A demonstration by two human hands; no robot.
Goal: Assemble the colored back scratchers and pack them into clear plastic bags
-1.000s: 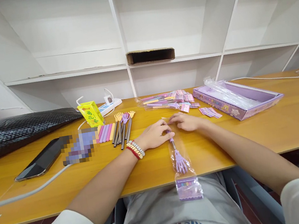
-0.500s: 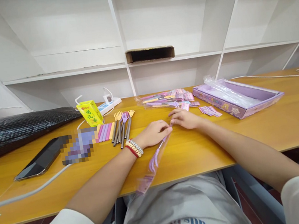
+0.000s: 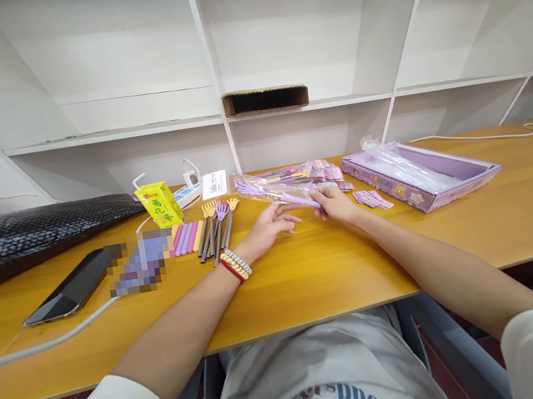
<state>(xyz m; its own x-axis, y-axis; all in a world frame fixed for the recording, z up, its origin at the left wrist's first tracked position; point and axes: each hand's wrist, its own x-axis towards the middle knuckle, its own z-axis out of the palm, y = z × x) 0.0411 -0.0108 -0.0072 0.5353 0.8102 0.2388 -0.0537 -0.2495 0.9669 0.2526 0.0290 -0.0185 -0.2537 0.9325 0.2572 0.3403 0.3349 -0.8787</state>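
My right hand (image 3: 334,203) grips one end of a clear packet holding a purple hand-shaped scratcher (image 3: 265,192), lifted off the yellow wooden table (image 3: 309,274) with its claw end pointing left and its white label card (image 3: 214,184) at the far end. My left hand (image 3: 270,224) rests on the table just below the packet, fingers loosely spread and empty, beaded bracelets on its wrist. A row of loose scratchers with orange and purple claws (image 3: 217,224) lies left of that hand. A pile of packed scratchers (image 3: 308,174) sits behind my hands.
A purple cardboard box (image 3: 424,174) with plastic wrap stands at the right. A yellow drink carton (image 3: 159,204), a power strip (image 3: 189,191), a phone (image 3: 66,294), a white cable and a black textured bag (image 3: 24,238) occupy the left. White shelves rise behind the table.
The packed scratcher lay pointing toward me over the table edge; it swung round to the left and up, and my right hand now holds it. My left hand let go and opened.
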